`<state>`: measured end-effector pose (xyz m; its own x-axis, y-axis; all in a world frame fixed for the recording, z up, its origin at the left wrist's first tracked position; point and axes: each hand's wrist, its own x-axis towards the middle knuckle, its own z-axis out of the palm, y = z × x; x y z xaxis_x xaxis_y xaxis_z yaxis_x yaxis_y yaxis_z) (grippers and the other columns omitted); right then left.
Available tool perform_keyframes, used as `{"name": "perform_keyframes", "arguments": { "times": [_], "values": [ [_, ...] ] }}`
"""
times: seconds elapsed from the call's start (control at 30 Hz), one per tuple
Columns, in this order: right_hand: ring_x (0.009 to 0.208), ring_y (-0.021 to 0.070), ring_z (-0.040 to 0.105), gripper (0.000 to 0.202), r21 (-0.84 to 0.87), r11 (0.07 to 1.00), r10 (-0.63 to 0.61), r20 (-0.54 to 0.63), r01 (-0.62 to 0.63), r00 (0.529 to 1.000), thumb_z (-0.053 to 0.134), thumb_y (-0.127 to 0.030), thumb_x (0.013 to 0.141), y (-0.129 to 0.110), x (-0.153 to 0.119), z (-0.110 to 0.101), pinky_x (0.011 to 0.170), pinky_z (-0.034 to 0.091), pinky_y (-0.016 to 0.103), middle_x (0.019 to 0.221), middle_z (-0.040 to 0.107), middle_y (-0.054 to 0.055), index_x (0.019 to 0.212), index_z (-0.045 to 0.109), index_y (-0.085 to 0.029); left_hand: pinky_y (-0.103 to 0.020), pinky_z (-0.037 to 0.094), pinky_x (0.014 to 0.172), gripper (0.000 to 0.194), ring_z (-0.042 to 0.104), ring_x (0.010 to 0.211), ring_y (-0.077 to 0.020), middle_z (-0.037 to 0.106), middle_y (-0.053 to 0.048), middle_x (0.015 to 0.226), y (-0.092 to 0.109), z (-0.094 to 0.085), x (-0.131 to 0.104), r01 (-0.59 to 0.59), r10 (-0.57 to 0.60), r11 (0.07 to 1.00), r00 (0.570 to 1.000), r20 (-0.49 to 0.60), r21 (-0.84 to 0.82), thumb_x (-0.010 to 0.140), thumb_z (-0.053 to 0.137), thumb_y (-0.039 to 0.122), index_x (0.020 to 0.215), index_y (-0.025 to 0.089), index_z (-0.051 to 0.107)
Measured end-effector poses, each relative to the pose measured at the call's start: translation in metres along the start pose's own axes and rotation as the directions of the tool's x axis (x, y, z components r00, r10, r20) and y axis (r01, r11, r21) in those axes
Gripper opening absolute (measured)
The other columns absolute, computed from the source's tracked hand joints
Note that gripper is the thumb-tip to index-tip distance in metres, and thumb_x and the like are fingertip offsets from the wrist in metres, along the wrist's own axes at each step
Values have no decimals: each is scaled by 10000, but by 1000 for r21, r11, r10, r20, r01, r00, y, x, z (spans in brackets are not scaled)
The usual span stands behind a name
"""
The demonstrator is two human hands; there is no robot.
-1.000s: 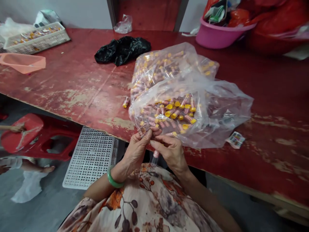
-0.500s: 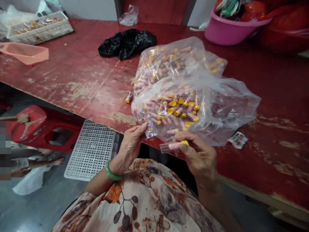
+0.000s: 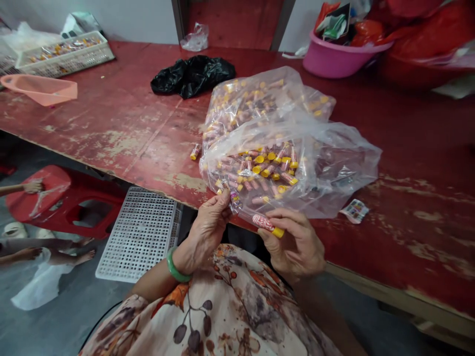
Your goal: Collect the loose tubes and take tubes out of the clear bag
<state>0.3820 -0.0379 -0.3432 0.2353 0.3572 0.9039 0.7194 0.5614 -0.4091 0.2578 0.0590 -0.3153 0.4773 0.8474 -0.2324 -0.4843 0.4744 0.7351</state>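
Note:
My left hand (image 3: 211,217), a green bangle at its wrist, pinches a small shiny printed sachet (image 3: 235,200), now bunched at the fingertips. Between the thumb and fingers of my right hand (image 3: 299,244) is a clear plastic tube (image 3: 264,223) with a red-and-white patterned band and a yellow cap. The tube's far end points left and lies close to the sachet; whether they touch I cannot tell. Just beyond both hands, an opened clear plastic bag (image 3: 334,163) holds many similar yellow-capped tubes (image 3: 272,170).
Behind lies another filled bag (image 3: 252,99), with a black plastic bag (image 3: 193,76) farther back. One tube (image 3: 195,151) and a printed slip (image 3: 355,211) lie on the red table (image 3: 122,128). A pink basin (image 3: 341,57), scoop (image 3: 44,90), white crates (image 3: 139,232) and another person's hand (image 3: 33,186) surround it.
The tube has turned so its cap points down and right, and its far end has come near the sachet. My hands are closer together. The sachet looks more crumpled.

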Motion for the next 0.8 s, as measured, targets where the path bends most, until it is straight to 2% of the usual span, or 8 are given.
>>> {"name": "perform_keyframes", "arguments": {
  "times": [0.13, 0.23, 0.37, 0.47, 0.53, 0.6, 0.7, 0.8],
  "values": [
    [909, 181, 663, 326, -173, 977, -131, -11, 127, 991, 731, -101, 807, -3, -4, 4, 766, 583, 310, 1022, 654, 95, 1095, 584, -143, -230, 503, 615, 489, 615, 616, -103, 691, -9, 727, 1, 4, -6, 44, -44, 999, 999, -20, -7, 495, 923, 451, 779, 130, 689],
    [881, 176, 679, 317, -232, 961, -158, -17, 150, 987, 746, -140, 813, -6, -6, 8, 734, 591, 288, 993, 670, 86, 1078, 572, -149, -245, 533, 655, 496, 638, 638, -118, 708, -22, 755, 2, 5, -11, 73, -74, 997, 997, -23, -22, 477, 932, 438, 774, 130, 682],
    [833, 155, 692, 303, -349, 922, -187, -24, 167, 982, 751, -201, 834, -5, -13, 14, 723, 571, 248, 946, 690, 76, 1059, 557, -138, -252, 553, 686, 481, 650, 653, -123, 700, -18, 743, 2, 5, -15, 30, -30, 999, 1000, -4, -16, 494, 927, 436, 764, 129, 673],
    [852, 155, 693, 399, -498, 810, -325, 56, 309, 944, 821, -187, 761, -3, -20, 15, 763, 552, 237, 960, 700, 91, 1059, 569, -106, -249, 549, 668, 484, 638, 627, -116, 674, -8, 707, 0, 2, -14, 1, -1, 1000, 1000, 8, 5, 535, 899, 485, 768, 127, 670],
    [866, 155, 689, 424, -498, 771, -382, 138, 397, 914, 834, -181, 743, -3, -24, 15, 786, 553, 246, 973, 700, 97, 1065, 572, -98, -250, 541, 639, 511, 622, 594, -112, 662, -6, 689, -1, -1, -12, -12, 12, 1000, 1000, 22, 16, 556, 873, 533, 786, 122, 675],
    [871, 148, 686, 397, -458, 799, -361, 154, 390, 920, 814, -198, 771, -5, -25, 14, 794, 557, 250, 978, 700, 83, 1072, 570, -113, -254, 538, 629, 520, 617, 585, -114, 662, -8, 689, -3, -4, -11, -28, 27, 1000, 999, 34, 13, 575, 859, 549, 810, 121, 680],
    [868, 141, 687, 350, -431, 849, -292, 99, 305, 951, 789, -205, 800, -7, -24, 12, 784, 558, 243, 976, 701, 68, 1067, 576, -127, -265, 550, 675, 466, 638, 638, -124, 691, -24, 740, -3, -7, -9, -31, 31, 999, 999, 35, -10, 607, 863, 499, 818, 127, 680],
    [845, 147, 692, 360, -426, 846, -317, 81, 321, 945, 808, -190, 773, -6, -23, 12, 752, 559, 235, 962, 703, 68, 1049, 584, -134, -272, 554, 720, 423, 653, 684, -130, 708, -33, 779, -2, -8, -9, -4, 5, 1000, 1000, 27, -30, 603, 879, 450, 797, 134, 676]
  ]
}}
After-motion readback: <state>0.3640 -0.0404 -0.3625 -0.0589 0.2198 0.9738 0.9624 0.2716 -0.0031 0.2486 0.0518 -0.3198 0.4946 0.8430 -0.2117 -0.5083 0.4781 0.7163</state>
